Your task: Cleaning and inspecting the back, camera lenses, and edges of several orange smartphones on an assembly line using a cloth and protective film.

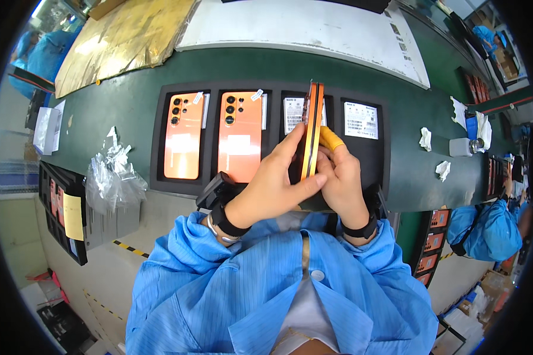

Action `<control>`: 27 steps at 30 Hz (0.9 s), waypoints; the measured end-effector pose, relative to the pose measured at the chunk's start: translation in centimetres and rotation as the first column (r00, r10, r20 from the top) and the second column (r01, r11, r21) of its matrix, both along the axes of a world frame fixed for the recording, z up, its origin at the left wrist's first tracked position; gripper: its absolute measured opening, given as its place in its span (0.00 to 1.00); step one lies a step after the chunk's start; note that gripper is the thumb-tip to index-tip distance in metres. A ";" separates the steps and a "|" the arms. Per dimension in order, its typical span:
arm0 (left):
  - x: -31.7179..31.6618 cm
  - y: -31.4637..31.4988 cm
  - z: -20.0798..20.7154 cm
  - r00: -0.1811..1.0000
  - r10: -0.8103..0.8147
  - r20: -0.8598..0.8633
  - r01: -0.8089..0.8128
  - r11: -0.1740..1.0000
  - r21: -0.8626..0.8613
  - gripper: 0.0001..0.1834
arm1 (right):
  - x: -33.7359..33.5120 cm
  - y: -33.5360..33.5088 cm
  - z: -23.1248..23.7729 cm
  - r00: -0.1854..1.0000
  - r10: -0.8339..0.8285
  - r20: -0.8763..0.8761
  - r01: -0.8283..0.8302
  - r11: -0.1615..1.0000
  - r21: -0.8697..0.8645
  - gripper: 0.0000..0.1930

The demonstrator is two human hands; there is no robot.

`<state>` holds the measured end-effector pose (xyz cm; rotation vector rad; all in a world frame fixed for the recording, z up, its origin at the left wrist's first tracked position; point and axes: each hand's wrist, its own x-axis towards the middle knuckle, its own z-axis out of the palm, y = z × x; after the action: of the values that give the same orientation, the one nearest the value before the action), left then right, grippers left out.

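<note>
Over the dark foam tray (157,139), my left hand (275,180) and my right hand (342,174) grip an orange smartphone (312,133) held upright on edge. Its narrow side shows orange and yellow bands with dark lines between; I cannot tell whether a second phone is pressed against it. Yellow covers wrap fingertips of my right hand. Two orange phones, one (182,136) at the far left of the tray and another (240,139) beside it, lie camera side up in their slots. The two right slots show white printed labels (360,120), the nearer one partly behind my hands.
Crumpled clear plastic bags (115,177) lie at the left, by a black tray (71,207) of phones. Paper scraps (425,139) and a small bottle (465,147) sit on the green table at right. A white board (302,32) lies behind. Co-workers in blue (485,231) work at right.
</note>
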<state>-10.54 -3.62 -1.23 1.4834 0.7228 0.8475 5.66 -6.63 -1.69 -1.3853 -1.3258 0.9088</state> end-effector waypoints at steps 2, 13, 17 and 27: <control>0.6 1.0 0.8 1.000 0.023 0.013 -0.020 0.974 -0.226 0.40 | 0.6 0.6 0.4 0.999 0.010 0.044 -0.009 1.000 -0.028 0.20; 2.6 0.9 1.9 0.971 0.227 0.080 -0.229 0.973 0.024 0.31 | -1.0 1.2 2.2 0.987 -0.096 0.133 0.077 0.987 0.143 0.19; 2.7 0.7 1.7 0.938 0.198 0.286 -0.247 0.958 0.145 0.35 | -0.8 1.6 2.3 0.993 -0.057 0.108 0.010 0.921 0.390 0.21; 1.8 0.9 0.7 0.930 0.127 0.345 -0.205 0.958 0.200 0.41 | -1.2 1.3 1.3 0.999 -0.030 0.042 0.010 0.909 0.416 0.22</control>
<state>-8.69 -2.73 -0.57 1.4483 0.5147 1.3139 4.41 -5.36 -0.41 -1.0884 -1.4392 0.5370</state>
